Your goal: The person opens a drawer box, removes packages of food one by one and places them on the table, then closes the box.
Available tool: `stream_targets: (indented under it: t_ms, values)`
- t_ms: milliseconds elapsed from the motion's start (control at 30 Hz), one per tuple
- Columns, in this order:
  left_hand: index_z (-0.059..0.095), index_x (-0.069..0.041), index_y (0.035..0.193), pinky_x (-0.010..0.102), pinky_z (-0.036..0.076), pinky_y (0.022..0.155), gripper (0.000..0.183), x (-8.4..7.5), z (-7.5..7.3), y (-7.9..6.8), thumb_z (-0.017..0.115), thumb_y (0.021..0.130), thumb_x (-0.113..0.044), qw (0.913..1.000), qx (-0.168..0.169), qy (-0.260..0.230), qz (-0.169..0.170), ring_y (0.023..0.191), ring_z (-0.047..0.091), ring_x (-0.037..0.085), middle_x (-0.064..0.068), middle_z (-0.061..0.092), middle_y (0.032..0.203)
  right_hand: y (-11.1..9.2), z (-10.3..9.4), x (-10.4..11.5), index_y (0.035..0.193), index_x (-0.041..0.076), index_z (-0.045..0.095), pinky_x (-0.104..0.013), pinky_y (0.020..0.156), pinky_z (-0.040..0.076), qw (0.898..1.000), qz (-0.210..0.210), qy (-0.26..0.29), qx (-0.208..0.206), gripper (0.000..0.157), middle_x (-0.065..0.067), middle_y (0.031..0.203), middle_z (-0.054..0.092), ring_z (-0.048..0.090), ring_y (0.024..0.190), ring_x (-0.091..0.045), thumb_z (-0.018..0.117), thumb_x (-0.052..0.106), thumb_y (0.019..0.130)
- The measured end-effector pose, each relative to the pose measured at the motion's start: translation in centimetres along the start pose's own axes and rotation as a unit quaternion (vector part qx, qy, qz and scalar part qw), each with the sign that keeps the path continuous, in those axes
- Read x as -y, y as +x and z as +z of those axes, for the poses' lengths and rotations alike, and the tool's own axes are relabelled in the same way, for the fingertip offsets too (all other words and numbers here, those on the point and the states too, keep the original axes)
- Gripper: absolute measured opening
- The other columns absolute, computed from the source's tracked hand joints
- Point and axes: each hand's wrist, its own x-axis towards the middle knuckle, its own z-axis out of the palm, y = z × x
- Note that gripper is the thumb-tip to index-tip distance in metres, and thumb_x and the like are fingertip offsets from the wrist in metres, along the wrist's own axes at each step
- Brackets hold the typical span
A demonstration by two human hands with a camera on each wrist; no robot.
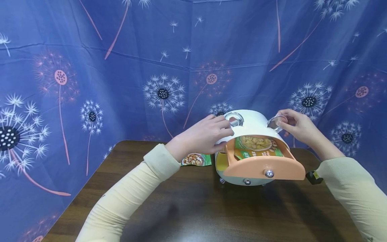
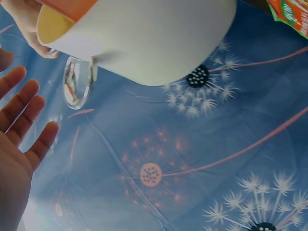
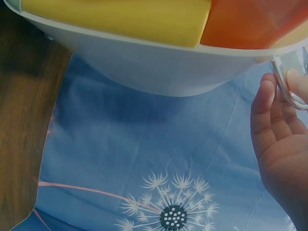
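Observation:
A small white rounded cabinet [image 1: 252, 117] stands on the table, with two round silver ear-like pieces on top. Its upper orange drawer [image 1: 263, 168] is pulled out, and a green and orange food packet [image 1: 257, 144] lies inside. My right hand [image 1: 297, 125] pinches the right silver ear [image 1: 271, 123] between thumb and fingers. By the left silver ear [image 1: 241, 118] is my left hand [image 1: 205, 133]; the left wrist view shows its fingers loosely spread, with a gap between them and the ear.
Behind the cabinet's left side, another green food packet [image 1: 196, 159] lies on the brown wooden table [image 1: 181, 201]. A yellow compartment [image 1: 222, 161] shows below the orange drawer. A blue dandelion-print cloth [image 1: 121, 87] hangs behind the table. Near the right sleeve is a small black object [image 1: 314, 178].

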Motion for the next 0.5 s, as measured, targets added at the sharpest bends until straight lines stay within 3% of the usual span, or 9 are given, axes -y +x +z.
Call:
stream_targets:
  t_ms: [267, 500]
  values:
    - [0.060, -0.020, 0.107, 0.029, 0.038, 0.078, 0.021, -0.9, -0.3, 2.0, 0.050, 0.088, -0.020, 0.9998, 0.011, -0.001, 0.017, 0.099, 0.048, 0.015, -0.005, 0.056, 0.101, 0.0, 0.0, 0.0, 0.126, 0.007, 0.049, -0.026, 0.056, 0.050, 1.000, -0.002, 0.003, -0.004, 0.039, -0.011, 0.095, 0.051, 0.057, 0.069, 0.001, 0.056, 0.028, 0.094]
    - [0.060, -0.020, 0.113, 0.029, 0.039, 0.082, 0.028, -1.7, 0.0, 3.6, 0.050, 0.087, -0.019, 0.9988, 0.035, -0.005, 0.034, 0.096, 0.047, 0.015, -0.005, 0.055, 0.104, 0.0, 0.1, -0.1, 0.125, 0.008, 0.049, -0.026, 0.056, 0.050, 1.000, -0.005, 0.003, -0.005, 0.037, -0.012, 0.097, 0.051, 0.057, 0.070, 0.001, 0.056, 0.027, 0.094]
